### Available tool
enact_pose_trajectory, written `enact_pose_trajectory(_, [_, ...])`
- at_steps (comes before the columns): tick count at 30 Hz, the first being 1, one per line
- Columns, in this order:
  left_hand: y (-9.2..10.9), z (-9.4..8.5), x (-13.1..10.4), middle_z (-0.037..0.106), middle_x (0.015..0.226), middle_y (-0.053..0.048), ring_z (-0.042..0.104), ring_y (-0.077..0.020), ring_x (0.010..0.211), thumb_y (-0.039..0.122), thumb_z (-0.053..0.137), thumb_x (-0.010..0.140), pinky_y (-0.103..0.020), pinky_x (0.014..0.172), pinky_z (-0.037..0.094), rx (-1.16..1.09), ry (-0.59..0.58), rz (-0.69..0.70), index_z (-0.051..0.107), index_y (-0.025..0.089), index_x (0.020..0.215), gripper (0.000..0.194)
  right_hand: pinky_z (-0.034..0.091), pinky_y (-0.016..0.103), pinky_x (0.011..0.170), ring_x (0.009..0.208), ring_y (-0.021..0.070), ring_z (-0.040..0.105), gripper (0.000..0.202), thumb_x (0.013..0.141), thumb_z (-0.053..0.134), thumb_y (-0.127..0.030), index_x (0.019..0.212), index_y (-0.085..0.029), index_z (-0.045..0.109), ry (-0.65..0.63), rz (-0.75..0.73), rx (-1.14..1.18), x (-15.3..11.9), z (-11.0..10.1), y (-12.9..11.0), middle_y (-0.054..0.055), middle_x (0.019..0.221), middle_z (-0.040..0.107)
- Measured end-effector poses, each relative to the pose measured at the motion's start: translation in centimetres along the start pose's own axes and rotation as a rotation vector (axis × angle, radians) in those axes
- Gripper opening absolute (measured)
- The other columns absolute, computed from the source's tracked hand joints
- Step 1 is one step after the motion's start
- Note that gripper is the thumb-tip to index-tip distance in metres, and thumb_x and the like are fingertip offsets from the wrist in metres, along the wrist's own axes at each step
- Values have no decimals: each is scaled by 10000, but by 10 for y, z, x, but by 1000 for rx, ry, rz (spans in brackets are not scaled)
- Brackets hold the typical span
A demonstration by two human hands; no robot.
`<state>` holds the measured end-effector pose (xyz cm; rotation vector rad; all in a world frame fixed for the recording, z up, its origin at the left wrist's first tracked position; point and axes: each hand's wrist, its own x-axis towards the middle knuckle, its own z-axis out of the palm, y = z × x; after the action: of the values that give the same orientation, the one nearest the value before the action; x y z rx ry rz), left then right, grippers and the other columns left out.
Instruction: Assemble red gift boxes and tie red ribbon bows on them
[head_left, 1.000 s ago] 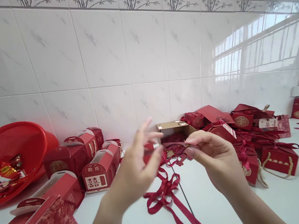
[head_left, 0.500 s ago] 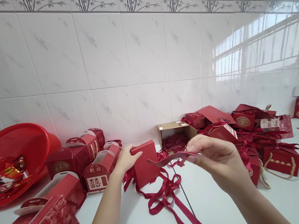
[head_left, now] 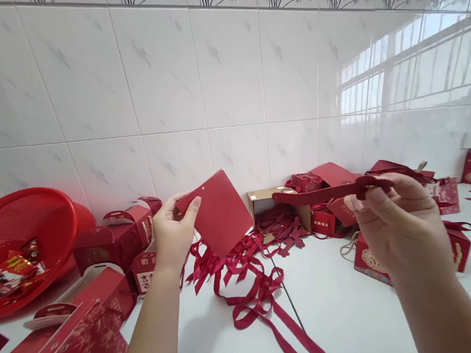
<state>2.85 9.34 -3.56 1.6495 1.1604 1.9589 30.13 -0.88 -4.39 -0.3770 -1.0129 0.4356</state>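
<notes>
— So, what are the hands gripping?
— The left hand (head_left: 172, 233) is pinching a flat red card (head_left: 216, 212); the right hand (head_left: 395, 223) is clasping a red strip (head_left: 322, 193), both raised above the ribbons (head_left: 253, 292) lying on the white surface (head_left: 363, 317).

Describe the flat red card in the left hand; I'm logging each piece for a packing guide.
The flat red card looks like plain matte cardboard, a folded-flat box or panel, with a small pale dot near its top edge. It is held up off the white counter, tilted with one corner highest. The left hand pinches its left edge, thumb on the front. Loose red ribbons lie below it; nothing else touches it.
</notes>
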Motion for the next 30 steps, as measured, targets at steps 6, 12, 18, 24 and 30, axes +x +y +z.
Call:
enact_pose_trajectory(6, [28, 11, -26, 704, 738, -11, 667, -166, 661, 427, 684, 763, -240, 583, 554, -259, -216, -115, 618, 180, 849, 269, 506, 257, 559, 778, 146, 607, 144, 672, 805, -239, 757, -336, 740, -235, 117, -42, -7, 3, 2, -9, 838, 658])
enact_pose_trajectory(12, [55, 24, -59, 717, 763, -20, 676, -154, 675, 338, 653, 819, -214, 556, 563, -285, -533, -59, 660, 181, 841, 159, 496, 396, 885, 1274, 264, 417, 114, 682, 797, -223, 720, -321, 753, -469, 170, -244, -21, 22, 7, 1, 1282, 559])
enact_pose_trajectory(18, [70, 25, -77, 732, 824, 6, 674, -103, 775, 181, 626, 840, -143, 673, 539, -241, -573, 184, 718, 210, 875, 103, 429, 434, 947, 1212, 257, 477, 87, 701, 788, -265, 737, -336, 753, -461, 38, -409, -22, 24, 5, -1, 1253, 586])
enact_pose_trajectory(24, [70, 21, -79, 729, 816, 27, 671, -87, 748, 159, 609, 854, -136, 658, 531, -231, -550, 247, 718, 234, 901, 140, 482, 380, 823, 1170, 248, 511, 95, 712, 781, -268, 750, -349, 750, -447, 29, -417, -24, 24, 4, 2, 1214, 590])
enact_pose_trajectory(30, [71, 22, -81, 726, 828, 24, 667, -92, 754, 172, 616, 849, -148, 667, 526, -198, -549, 245, 710, 224, 900, 119, 472, 361, 828, 1167, 232, 519, 161, 722, 774, -229, 781, -376, 751, -440, -21, -389, -24, 23, 6, -10, 1168, 606])
